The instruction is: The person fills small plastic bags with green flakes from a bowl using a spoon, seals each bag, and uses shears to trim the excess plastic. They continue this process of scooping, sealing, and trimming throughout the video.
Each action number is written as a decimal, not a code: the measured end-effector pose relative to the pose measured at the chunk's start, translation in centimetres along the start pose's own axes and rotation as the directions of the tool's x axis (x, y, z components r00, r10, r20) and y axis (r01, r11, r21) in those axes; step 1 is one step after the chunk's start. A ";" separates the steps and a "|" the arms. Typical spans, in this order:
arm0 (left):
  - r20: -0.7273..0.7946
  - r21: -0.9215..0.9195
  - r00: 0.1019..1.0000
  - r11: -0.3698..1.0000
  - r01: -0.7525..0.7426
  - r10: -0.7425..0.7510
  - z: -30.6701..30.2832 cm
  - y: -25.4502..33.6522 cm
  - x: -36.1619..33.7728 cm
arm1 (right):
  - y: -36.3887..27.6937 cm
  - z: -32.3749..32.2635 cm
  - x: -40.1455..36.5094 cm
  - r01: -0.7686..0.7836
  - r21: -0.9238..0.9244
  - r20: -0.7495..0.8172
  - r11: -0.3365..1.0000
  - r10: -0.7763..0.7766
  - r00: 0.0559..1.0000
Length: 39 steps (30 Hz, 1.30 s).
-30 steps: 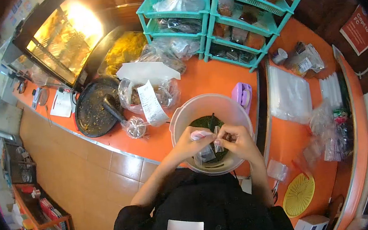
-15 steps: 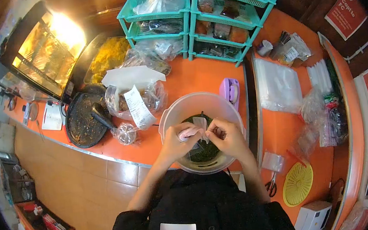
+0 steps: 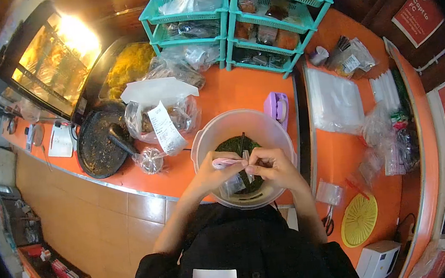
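Note:
Over a translucent plastic tub, my left hand and my right hand meet with their fingertips pinched together. Between them is a small clear plastic bag, pulled narrow at the fingers. A pink-and-white strip also sits in my left hand's grip. Dark green, finely chopped contents cover the tub's bottom, and a thin dark handle sticks up out of them. Another clear packet lies inside the tub, below my left hand.
A purple tape dispenser stands behind the tub. To the left are a stone mortar and a bagged parcel with a receipt. Teal racks rise at the back. Plastic bags, scissors and a yellow lid lie on the right counter.
The small bag between my hands has gone from spread out to narrow and bunched. My fingertips have come closer together, and the dark handle in the tub shows more.

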<state>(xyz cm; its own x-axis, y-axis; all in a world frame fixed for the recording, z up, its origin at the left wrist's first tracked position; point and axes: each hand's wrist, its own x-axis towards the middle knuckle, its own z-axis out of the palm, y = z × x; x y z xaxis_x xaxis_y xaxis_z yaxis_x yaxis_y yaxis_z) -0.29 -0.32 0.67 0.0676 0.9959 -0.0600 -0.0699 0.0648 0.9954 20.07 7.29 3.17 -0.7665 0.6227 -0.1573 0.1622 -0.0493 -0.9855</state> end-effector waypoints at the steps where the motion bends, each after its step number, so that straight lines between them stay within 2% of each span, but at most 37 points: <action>1: 0.011 -0.008 1.000 1.000 -0.001 0.001 0.0 0.1 0.0 | -0.2 -0.1 0.0 -0.034 0.039 0.020 0.999 0.033 0.999; 4: 0.004 -0.048 1.000 0.999 0.012 -0.011 0.0 0.2 0.0 | 0.0 -0.4 0.0 -0.047 0.098 0.033 0.994 0.044 0.998; 7: -0.071 0.108 0.996 0.993 -0.041 0.048 0.6 0.2 0.0 | 1.0 0.1 0.1 0.016 0.032 -0.055 0.999 -0.014 0.998; 10: 0.005 0.132 1.000 0.991 -0.008 0.007 0.3 0.0 0.4 | 1.0 0.4 0.2 0.121 -0.073 -0.108 0.990 -0.128 0.986; 13: -0.072 0.207 0.983 0.966 -0.153 0.171 1.2 0.3 0.1 | 1.0 0.5 0.2 0.095 -0.236 -0.199 0.967 -0.143 0.970; 16: -0.310 0.638 0.921 0.770 0.016 0.238 2.3 -0.4 0.2 | 1.7 0.9 0.8 -0.060 -0.605 -0.459 0.794 -0.286 0.841; 17: -0.324 0.700 0.918 0.711 0.069 0.230 2.4 -0.9 0.4 | 1.6 1.2 1.0 -0.055 -0.636 -0.471 0.770 -0.332 0.817; 19: -0.317 0.690 0.906 0.724 0.018 0.280 2.1 -0.5 0.5 | 1.5 1.8 1.2 -0.054 -0.693 -0.491 0.719 -0.416 0.766; 22: -0.341 0.599 0.889 0.800 -0.044 0.304 2.0 0.2 0.8 | 0.3 1.9 1.4 -0.035 -0.534 -0.565 0.845 -0.326 0.758; 23: -0.355 0.553 0.885 0.831 -0.063 0.303 1.9 0.5 0.9 | 0.4 1.6 1.4 -0.006 -0.516 -0.536 0.857 -0.318 0.782; 26: -0.178 0.412 0.948 0.895 -0.171 0.263 1.1 1.0 1.0 | 0.7 0.3 0.9 0.061 -0.432 -0.460 0.900 -0.278 0.843; 29: 0.059 0.239 0.980 0.950 -0.199 0.191 -0.7 0.1 1.3 | 0.4 -0.4 0.4 0.088 -0.272 -0.416 0.958 -0.200 0.887; 33: -0.030 0.328 0.983 0.930 -0.164 0.184 -2.9 -3.2 1.5 | -1.4 -0.7 -0.5 0.125 -0.057 -0.413 0.991 -0.138 0.900; 34: -0.110 0.410 0.975 0.902 -0.134 0.194 -2.8 -3.1 1.6 | -1.4 -0.7 -0.6 0.136 -0.017 -0.418 0.991 -0.131 0.899; 36: -0.262 0.557 0.936 0.829 -0.051 0.233 -2.3 -2.2 1.7 | -0.8 -1.0 -0.7 0.135 -0.138 -0.385 0.981 -0.179 0.906; 39: -0.120 0.623 0.891 0.732 -0.276 0.438 -0.3 1.6 1.4 | -1.1 -1.0 -0.8 0.088 -0.370 -0.345 0.925 -0.225 0.911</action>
<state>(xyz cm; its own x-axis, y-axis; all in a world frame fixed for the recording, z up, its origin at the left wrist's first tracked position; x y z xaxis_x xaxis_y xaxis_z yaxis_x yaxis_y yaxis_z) -0.62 1.17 2.20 -0.0901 0.9231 0.3738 0.5501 -0.2668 0.7913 21.07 7.65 4.47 -0.5203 0.8481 0.1000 0.3126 0.2981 -0.9019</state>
